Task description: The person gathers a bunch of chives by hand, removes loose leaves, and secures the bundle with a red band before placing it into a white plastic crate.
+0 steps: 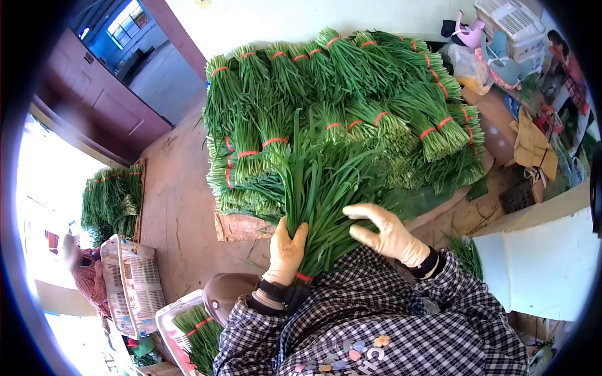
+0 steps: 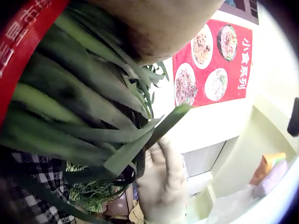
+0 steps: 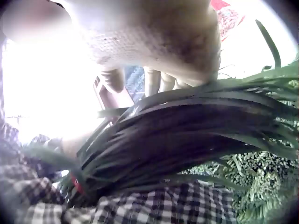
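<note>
A bunch of Chinese chives [image 1: 326,200] with long flat green leaves stands in front of the wearer's checked shirt, leaf tips fanned upward. A red band [image 1: 303,276] circles its lower end, and the left wrist view shows that band [image 2: 23,51] close up with white print. My gloved left hand [image 1: 286,250] grips the bunch from the left side, thumb across the leaves and fingers partly hidden behind it. On the other side my gloved right hand [image 1: 390,235] has thumb and fingers spread apart, fingertips at the leaves' edge. In the right wrist view the right hand [image 3: 159,51] is over the leaves [image 3: 177,126].
A large stack of red-banded chive bunches [image 1: 251,113] fills the floor ahead. More bunches [image 1: 113,194] stand at the left, near a white plastic crate [image 1: 133,282]. A basket [image 1: 169,319] with chives sits at lower left. A white box-like surface [image 1: 539,269] is at the right.
</note>
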